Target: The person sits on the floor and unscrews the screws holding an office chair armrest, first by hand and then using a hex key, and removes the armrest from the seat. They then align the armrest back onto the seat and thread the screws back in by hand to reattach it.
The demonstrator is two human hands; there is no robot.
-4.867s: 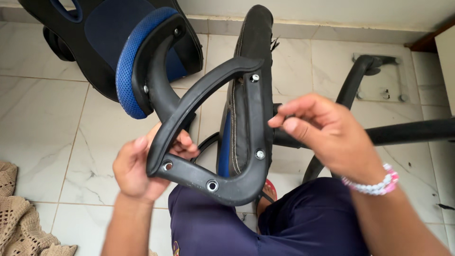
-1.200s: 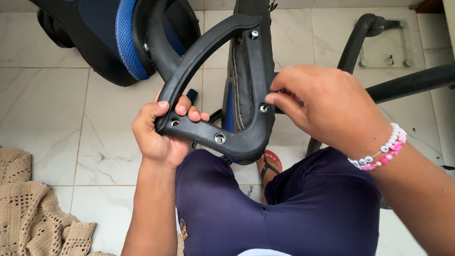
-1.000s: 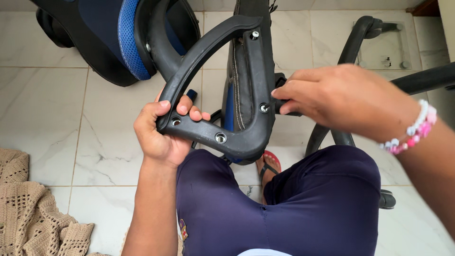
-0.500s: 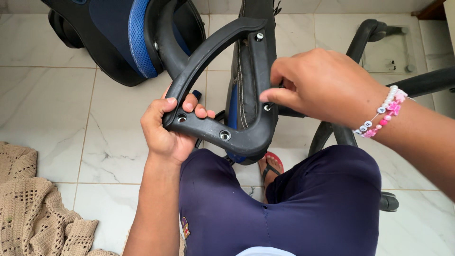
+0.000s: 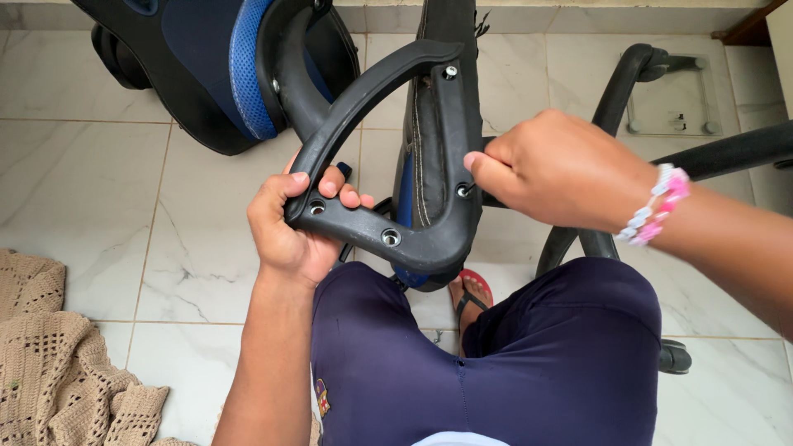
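The left hand (image 5: pixel 291 235) grips the black chair armrest (image 5: pixel 388 157) at its lower corner, while the right hand (image 5: pixel 557 169) pinches, apparently, a screw (image 5: pixel 464 191) there.

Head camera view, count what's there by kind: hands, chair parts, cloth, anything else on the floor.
Hands: 2, the left hand and right hand, both on the black armrest
Chair parts: 3, armrest, seat, backrest
Knitted cloth: 1
Glass scale: 1
Total: 7
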